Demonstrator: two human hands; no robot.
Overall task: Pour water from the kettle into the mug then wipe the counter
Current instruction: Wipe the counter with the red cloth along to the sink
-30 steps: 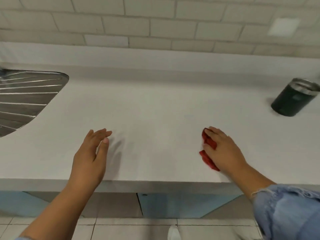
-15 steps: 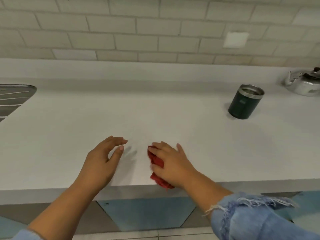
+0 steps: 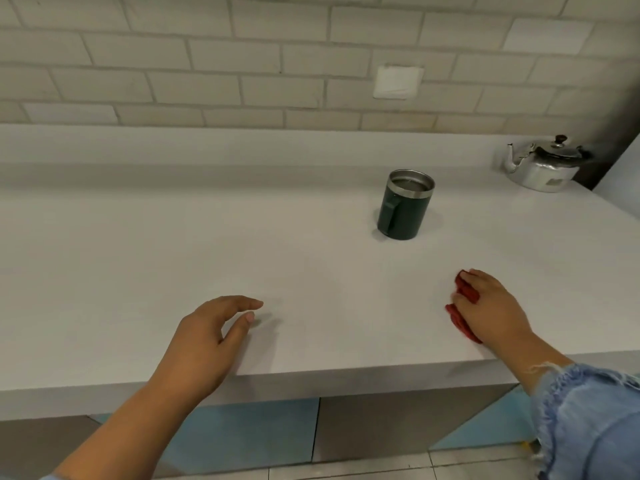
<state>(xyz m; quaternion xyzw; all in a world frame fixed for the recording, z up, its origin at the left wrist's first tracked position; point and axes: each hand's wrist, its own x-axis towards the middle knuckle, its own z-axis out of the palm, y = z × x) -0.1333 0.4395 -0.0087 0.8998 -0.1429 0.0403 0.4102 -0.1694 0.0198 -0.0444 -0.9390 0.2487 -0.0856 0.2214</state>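
A dark green mug (image 3: 403, 209) with a steel rim stands upright on the white counter (image 3: 207, 244), handle facing me. A silver kettle (image 3: 542, 166) sits at the far right against the back ledge. My right hand (image 3: 491, 306) presses a red cloth (image 3: 462, 313) flat onto the counter near the front edge, right of and nearer than the mug. My left hand (image 3: 204, 341) hovers over the front edge with fingers loosely curved and apart, holding nothing.
A tiled wall (image 3: 242, 64) with a white plate (image 3: 398, 81) rises behind the counter. A dark wall edge (image 3: 620, 147) closes the counter at the far right. Blue and grey cabinet fronts (image 3: 381, 427) lie below the counter edge.
My right hand has slid the red cloth rightward along the front of the counter. The view has swung right: the sink is out of sight, the kettle fully in. My left hand stays open.
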